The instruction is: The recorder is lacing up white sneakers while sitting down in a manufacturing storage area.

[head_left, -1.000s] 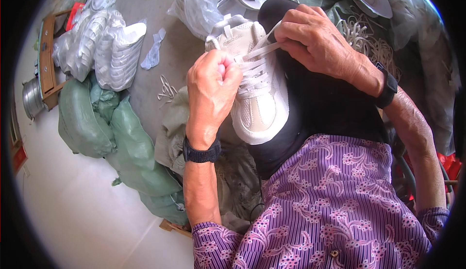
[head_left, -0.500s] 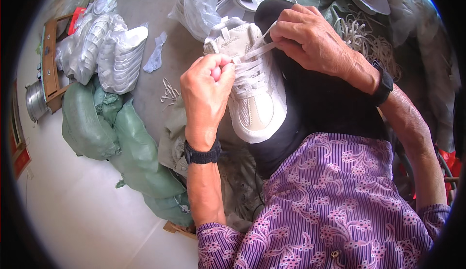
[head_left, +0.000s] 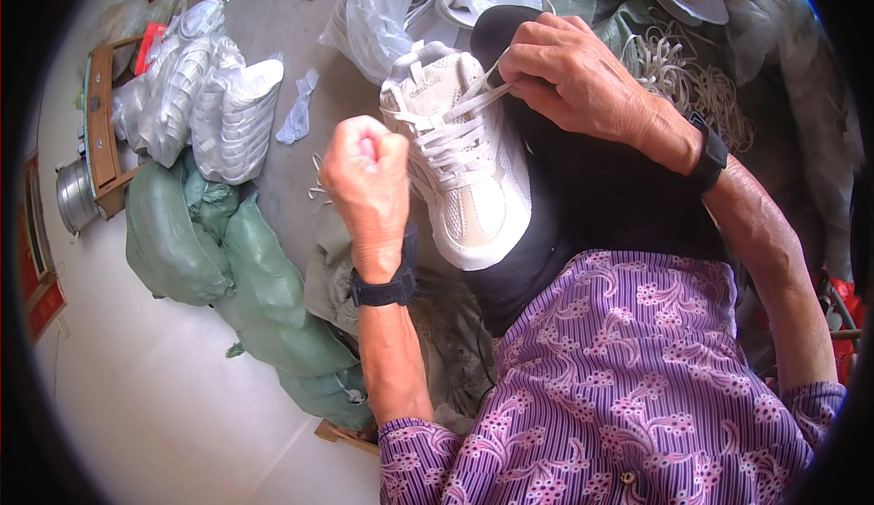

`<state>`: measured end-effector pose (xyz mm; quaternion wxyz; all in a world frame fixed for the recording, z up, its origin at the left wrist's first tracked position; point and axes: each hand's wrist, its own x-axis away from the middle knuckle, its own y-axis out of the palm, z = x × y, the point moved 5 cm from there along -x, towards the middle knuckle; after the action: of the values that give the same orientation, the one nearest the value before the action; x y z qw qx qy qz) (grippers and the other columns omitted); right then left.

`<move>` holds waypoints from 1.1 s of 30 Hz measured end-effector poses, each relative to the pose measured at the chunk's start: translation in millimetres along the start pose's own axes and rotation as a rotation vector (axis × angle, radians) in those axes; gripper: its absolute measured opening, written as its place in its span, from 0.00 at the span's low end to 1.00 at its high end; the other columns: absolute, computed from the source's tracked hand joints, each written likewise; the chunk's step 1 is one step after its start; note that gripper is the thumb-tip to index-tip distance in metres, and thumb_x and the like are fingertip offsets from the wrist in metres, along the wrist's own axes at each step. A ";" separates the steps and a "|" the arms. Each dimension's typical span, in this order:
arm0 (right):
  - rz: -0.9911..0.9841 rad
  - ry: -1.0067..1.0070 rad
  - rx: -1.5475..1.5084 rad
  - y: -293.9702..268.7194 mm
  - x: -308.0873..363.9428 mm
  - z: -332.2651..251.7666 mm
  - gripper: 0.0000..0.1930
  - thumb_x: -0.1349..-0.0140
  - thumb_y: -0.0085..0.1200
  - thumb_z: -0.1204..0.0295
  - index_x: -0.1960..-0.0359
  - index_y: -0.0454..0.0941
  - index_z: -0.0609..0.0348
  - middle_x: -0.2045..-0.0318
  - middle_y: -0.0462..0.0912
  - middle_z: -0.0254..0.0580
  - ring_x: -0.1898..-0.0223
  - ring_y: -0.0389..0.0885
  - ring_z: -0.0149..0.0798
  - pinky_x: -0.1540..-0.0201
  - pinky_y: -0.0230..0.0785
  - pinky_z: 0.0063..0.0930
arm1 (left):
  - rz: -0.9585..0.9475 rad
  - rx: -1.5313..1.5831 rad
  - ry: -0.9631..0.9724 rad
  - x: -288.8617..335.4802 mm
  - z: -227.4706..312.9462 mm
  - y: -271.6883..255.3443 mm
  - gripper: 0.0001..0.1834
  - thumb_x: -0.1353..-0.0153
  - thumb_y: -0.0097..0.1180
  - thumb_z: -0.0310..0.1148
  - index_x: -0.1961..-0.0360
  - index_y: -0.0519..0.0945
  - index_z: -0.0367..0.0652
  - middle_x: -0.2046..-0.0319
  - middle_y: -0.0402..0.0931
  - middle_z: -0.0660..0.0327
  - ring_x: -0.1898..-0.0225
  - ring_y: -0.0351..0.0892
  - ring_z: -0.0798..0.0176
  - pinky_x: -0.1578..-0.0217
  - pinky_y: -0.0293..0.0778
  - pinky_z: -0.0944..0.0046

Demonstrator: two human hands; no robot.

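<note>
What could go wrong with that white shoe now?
The white shoe might slide off the black-clothed leg, since neither the left hand nor the right hand seems to grip its body. The pale lace could slip free too, as the right fingers only pinch it.

Matt, smooth-toed shoe (head_left: 477, 212) with mesh panels (head_left: 454, 215), matt cloth laces (head_left: 462, 148), glossy clear plastic bag (head_left: 371, 18), crinkled plastic sack (head_left: 264, 255), shiny metal can (head_left: 76, 197), smooth wooden frame (head_left: 101, 113), matt cloth shirt (head_left: 628, 359)
</note>
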<state>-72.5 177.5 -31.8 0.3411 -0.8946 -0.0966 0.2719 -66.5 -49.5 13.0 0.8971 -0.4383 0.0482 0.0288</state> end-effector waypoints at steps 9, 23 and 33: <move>-0.002 -0.016 -0.026 0.5 -1.5 0.8 0.04 0.45 0.56 0.71 0.67 0.78 0.52 0.69 0.74 0.36 0.60 0.74 0.42 0.57 0.63 0.37 | -0.044 0.125 0.107 7.9 12.5 8.8 0.07 0.50 0.64 0.23 0.68 0.79 0.40 0.81 0.61 0.68 0.80 0.60 0.72 0.78 0.62 0.69; -0.055 -0.225 0.036 5.8 -6.9 -26.0 0.09 0.48 0.57 0.71 0.64 0.77 0.52 0.64 0.74 0.33 0.58 0.73 0.37 0.55 0.61 0.35 | -0.165 0.247 -0.105 15.6 0.3 20.9 0.11 0.36 0.53 0.33 0.68 0.76 0.34 0.79 0.73 0.61 0.76 0.69 0.69 0.72 0.68 0.66; -0.092 -0.200 0.034 9.7 -14.7 -29.7 0.05 0.45 0.53 0.73 0.66 0.76 0.55 0.67 0.77 0.35 0.60 0.77 0.38 0.56 0.65 0.35 | -0.184 0.292 -0.084 19.1 -5.4 25.2 0.10 0.33 0.50 0.35 0.63 0.77 0.38 0.78 0.66 0.74 0.79 0.59 0.80 0.79 0.56 0.76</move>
<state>-68.4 148.4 -13.7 0.3569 -0.8519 -0.1664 0.3453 -50.1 -38.1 -12.3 0.9512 -0.3046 -0.0259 -0.0427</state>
